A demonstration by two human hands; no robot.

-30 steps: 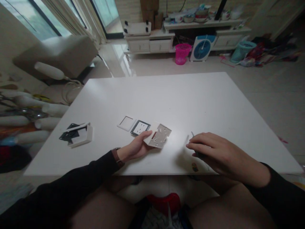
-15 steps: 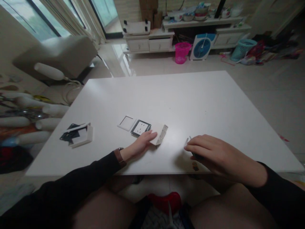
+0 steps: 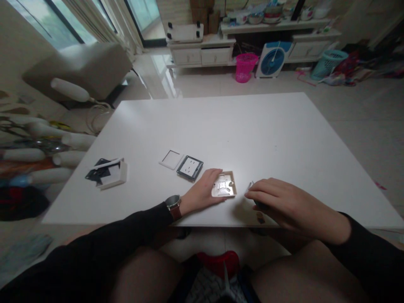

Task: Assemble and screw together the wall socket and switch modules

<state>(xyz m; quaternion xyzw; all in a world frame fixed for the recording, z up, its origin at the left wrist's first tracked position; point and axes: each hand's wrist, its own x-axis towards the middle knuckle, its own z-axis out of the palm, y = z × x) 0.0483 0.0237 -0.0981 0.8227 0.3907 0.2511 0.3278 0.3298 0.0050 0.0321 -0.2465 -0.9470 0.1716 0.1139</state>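
Observation:
My left hand [image 3: 202, 194] grips a square white socket back box [image 3: 223, 185] by its left side. The box rests low over the table, its open, moulded inside facing up. My right hand [image 3: 284, 204] is curled to the right of the box, apart from it. Slim pale tips [image 3: 250, 185] stick out past its fingers, and something dark shows beneath them; what it holds is mostly hidden. Beyond my left hand lie a wall socket [image 3: 190, 167] with a dark frame and white face, and a thin white cover frame [image 3: 171, 159].
On the white table [image 3: 205, 122], a second white box [image 3: 118, 179] with dark plates leaning in it sits at the left. A small brown-yellow object [image 3: 260, 217] lies near the front edge, below my right hand. Padded white bars [image 3: 75, 141] stand beyond the table's left edge.
My left hand has moved right and turned the back box from on edge to open side up. My right hand has hardly moved. The whole view has shifted slightly.

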